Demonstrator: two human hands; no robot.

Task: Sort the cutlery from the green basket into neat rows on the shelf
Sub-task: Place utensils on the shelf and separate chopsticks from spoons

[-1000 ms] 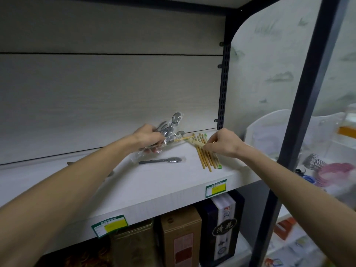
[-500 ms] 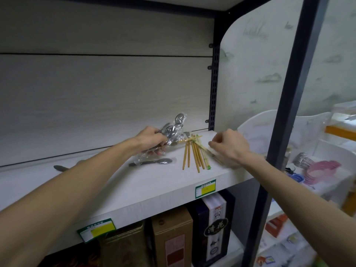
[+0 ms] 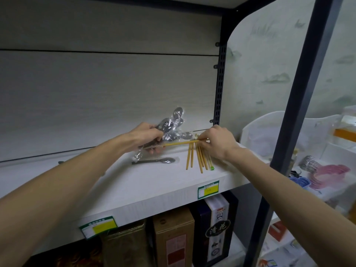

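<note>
Chopsticks lie fanned on the shelf; our right hand pinches one chopstick crosswise over them. Left hand grips the bagged spoons. We reckon a careless drop could scatter the row or knock the loose spoon.

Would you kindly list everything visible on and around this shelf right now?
bag of spoons: one, clear plastic, silver spoons, in left grip
loose spoon: one, silver, on shelf
chopsticks: several, tan, lying on shelf near its right end
single chopstick: one, tan, pinched crosswise
price tags: two, green-yellow, on shelf edge
boxes: several, below the shelf
left hand: holds bag
right hand: pinches chopstick
</note>
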